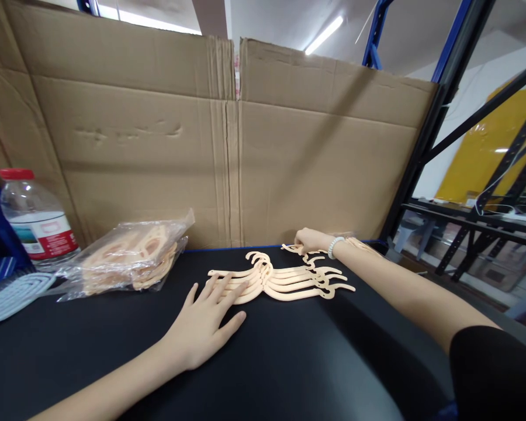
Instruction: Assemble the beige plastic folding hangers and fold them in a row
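Hangers [266,273]: overlapping row, middle of desk [263,368]
Left hand [206,324]: flat, fingers spread over the hangers' left ends
Right hand [307,238]: curled at beige piece [290,249] behind row; can't tell if gripping
Clear bag [131,251]: left, near bottle [39,222]

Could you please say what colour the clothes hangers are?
The clothes hangers are pale peach; see the head view.

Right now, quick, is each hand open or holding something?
Left hand: open, fingers spread over beige clothes hangers.
Right hand: curled at the farther hanger; grip unclear.
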Tool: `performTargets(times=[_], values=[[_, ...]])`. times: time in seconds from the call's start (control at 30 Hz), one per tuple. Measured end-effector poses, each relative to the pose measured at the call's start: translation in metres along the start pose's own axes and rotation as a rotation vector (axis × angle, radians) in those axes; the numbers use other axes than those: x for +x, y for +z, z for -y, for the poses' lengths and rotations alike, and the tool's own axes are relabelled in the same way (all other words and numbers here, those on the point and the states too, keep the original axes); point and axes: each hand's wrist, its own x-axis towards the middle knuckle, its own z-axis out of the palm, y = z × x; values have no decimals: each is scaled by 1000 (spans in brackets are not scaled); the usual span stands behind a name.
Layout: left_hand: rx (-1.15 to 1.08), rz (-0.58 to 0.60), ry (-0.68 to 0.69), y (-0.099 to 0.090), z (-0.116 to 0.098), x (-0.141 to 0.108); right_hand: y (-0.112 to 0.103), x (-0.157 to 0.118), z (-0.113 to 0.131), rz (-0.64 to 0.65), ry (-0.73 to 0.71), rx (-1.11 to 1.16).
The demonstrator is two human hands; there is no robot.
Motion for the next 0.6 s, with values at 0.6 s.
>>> performTargets(times=[0.6], values=[[-12, 149, -78, -20, -14, 2, 40, -11, -35, -340, -163, -78]])
